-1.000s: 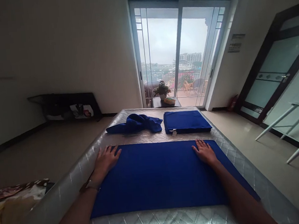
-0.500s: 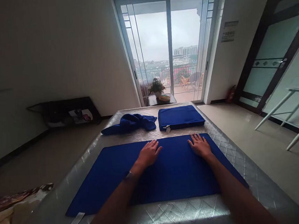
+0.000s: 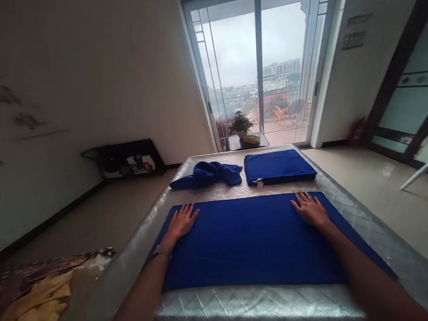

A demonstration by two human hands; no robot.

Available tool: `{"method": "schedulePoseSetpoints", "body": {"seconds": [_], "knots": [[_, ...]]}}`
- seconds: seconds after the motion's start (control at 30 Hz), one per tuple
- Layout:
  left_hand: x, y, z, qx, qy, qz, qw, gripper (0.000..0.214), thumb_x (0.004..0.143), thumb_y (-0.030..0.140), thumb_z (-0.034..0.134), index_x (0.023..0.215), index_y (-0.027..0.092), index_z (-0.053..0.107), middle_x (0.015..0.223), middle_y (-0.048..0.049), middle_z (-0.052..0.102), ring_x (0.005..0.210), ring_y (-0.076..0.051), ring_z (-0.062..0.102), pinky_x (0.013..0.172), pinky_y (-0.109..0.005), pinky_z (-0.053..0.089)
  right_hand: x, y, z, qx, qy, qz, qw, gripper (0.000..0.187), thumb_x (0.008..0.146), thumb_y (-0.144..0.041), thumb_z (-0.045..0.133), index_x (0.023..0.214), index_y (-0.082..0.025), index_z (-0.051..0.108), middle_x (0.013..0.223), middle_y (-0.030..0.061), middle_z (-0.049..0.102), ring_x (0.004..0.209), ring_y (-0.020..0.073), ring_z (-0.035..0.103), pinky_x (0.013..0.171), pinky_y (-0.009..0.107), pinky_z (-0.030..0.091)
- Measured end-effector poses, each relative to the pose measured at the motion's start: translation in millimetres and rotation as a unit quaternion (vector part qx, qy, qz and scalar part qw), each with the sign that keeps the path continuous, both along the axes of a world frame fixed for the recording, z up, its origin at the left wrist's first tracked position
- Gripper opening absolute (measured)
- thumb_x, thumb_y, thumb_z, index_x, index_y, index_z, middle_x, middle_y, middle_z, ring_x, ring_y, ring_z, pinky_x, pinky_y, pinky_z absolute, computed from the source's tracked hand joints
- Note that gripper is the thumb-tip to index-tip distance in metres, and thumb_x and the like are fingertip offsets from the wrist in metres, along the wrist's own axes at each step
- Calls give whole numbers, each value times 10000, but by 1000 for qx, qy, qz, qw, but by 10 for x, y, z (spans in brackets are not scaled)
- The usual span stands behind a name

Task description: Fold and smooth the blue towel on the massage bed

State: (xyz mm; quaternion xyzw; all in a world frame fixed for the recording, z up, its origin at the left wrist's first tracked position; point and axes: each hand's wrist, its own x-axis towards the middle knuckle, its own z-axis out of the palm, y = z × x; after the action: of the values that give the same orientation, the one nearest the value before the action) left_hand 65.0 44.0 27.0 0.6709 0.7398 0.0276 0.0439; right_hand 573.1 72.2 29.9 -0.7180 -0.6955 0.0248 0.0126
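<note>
A flat blue cloth lies spread across the near part of a plastic-covered mattress. My left hand rests palm down near the cloth's far left corner, fingers spread. Toward the far right corner, my right hand also presses flat on the fabric with its fingers apart. Beyond the far edge sit a crumpled blue cloth on the left and a folded stack of blue cloths on the right, with a white tag showing. My left forearm covers part of the cloth's left edge.
Past the mattress stands a small table with a potted plant, before a sliding glass door. Rumpled yellowish fabric lies at lower left. A black rack is by the left wall, and a stool leg is at right.
My left hand has slid left across the cloth to its far left corner. My right hand stays near the far right corner. The view has turned slightly left.
</note>
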Motion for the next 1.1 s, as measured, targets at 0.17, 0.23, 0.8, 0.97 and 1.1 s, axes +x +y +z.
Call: {"method": "schedulePoseSetpoints", "body": {"seconds": [0.17,0.23,0.8,0.97,1.1], "knots": [[-399,-35,1,27,8,45,999,801,1009,618,139,1596,88,265,1674,-170,226,1561,-283,195,1263,-495,160,15,64,-62,-6,-10,-2,1000,670,1049,-493,183,1637,-172,165,1701,36,161,1568,221,124,1267,455,104],[-373,-42,-3,38,-1,50,998,813,1005,632,130,1603,93,246,1681,-158,210,1566,-272,177,1271,-482,128,10,50,-27,-11,-19,-1,1000,663,1052,-481,158,1638,-171,149,1703,27,147,1569,216,113,1266,453,110],[-373,-22,-61,48,-9,49,998,771,1009,594,180,1602,108,259,1679,-125,248,1557,-280,207,1267,-512,159,-1941,-398,146,-11,70,201,977,727,1056,-532,141,1617,-77,222,1687,90,170,1569,222,118,1268,421,93],[-408,7,-111,62,14,42,997,754,1007,565,201,1589,95,295,1658,-140,296,1546,-292,244,1254,-535,198,-1454,-280,89,-28,61,144,987,738,1052,-553,130,1629,-95,164,1696,71,137,1573,204,76,1270,422,53],[-434,35,-139,55,4,45,997,742,1006,557,218,1581,99,318,1659,-138,293,1552,-288,228,1260,-535,178,-562,-193,107,-43,12,43,998,711,1055,-514,158,1634,-103,133,1702,57,116,1573,210,79,1270,423,65]]}}
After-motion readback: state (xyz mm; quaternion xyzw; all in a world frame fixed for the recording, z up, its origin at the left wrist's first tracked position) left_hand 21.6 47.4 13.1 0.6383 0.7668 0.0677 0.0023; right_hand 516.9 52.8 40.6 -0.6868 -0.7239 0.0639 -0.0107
